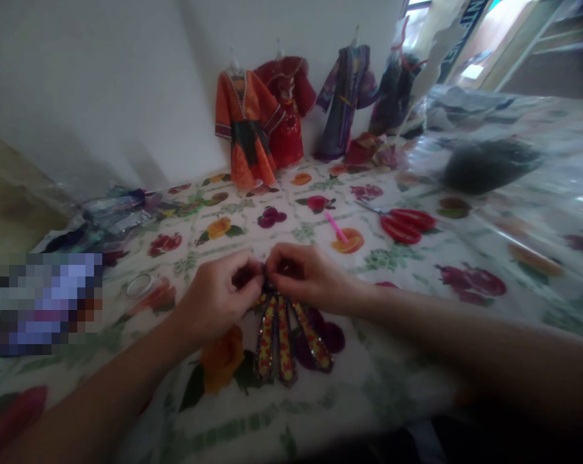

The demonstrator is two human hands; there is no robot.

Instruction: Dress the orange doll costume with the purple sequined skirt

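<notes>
A small piece of doll-sized clothing with several pointed fabric strips (284,341), patterned red and yellow with sparkling dark edges, fans out over the tablecloth towards me. My left hand (226,290) pinches the gathered upper end of it from the left. From the other side my right hand (303,274) pinches the same dark upper end, its thumb and forefinger nearly meeting those of the left. What lies exactly between the fingertips is hidden.
Red-handled scissors (407,224) and a pink pen-like stick (337,227) lie beyond my right hand. Dressed miniature mannequins, one in an orange robe (247,129), stand by the wall. Plastic-wrapped material (494,164) is at right, bagged fabrics (112,209) at left. The tablecloth (315,412) is fruit-patterned.
</notes>
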